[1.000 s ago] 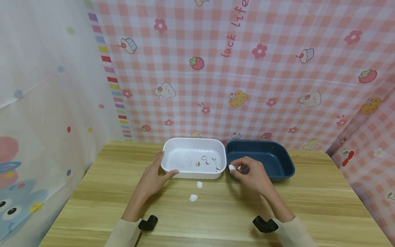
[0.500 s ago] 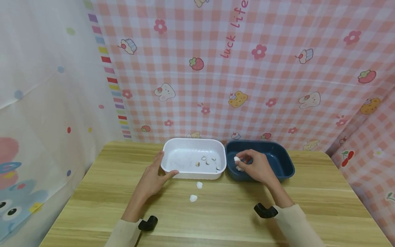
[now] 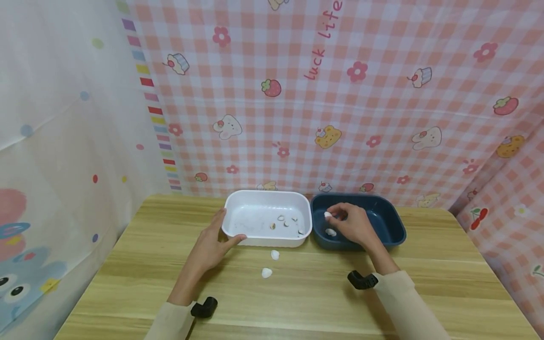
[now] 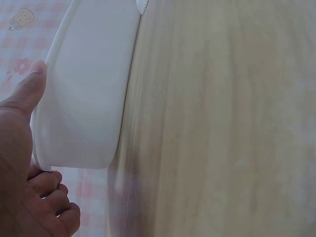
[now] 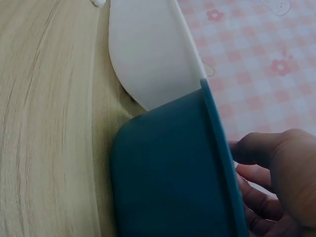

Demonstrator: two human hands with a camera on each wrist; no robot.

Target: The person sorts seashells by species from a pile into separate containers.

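Observation:
My left hand [image 3: 209, 243] holds the front left corner of a white plastic basin [image 3: 276, 241]. In the left wrist view its thumb [image 4: 34, 86] lies on the rim and the fingers curl at the end wall. Inside the white basin lie several small shells [image 3: 272, 226], toward the right. My right hand [image 3: 352, 222] is over the dark blue basin [image 3: 384, 226], pinching a small white seashell [image 3: 327, 215] between thumb and fingertips. Another white seashell [image 3: 330, 232] sits below it in the blue basin. In the right wrist view the basin wall partly hides the fingers.
Two white shells, one nearer the basin [image 3: 275, 255] and one closer to me [image 3: 266, 273], lie on the wooden table [image 3: 297, 307]. The basins stand side by side at the table's back edge, before a pink checked cloth [image 3: 272, 132].
My right hand has moved from the blue basin's left rim to inside it, further back and right. One shell now lies apart on its bottom. The left hand has stayed put.

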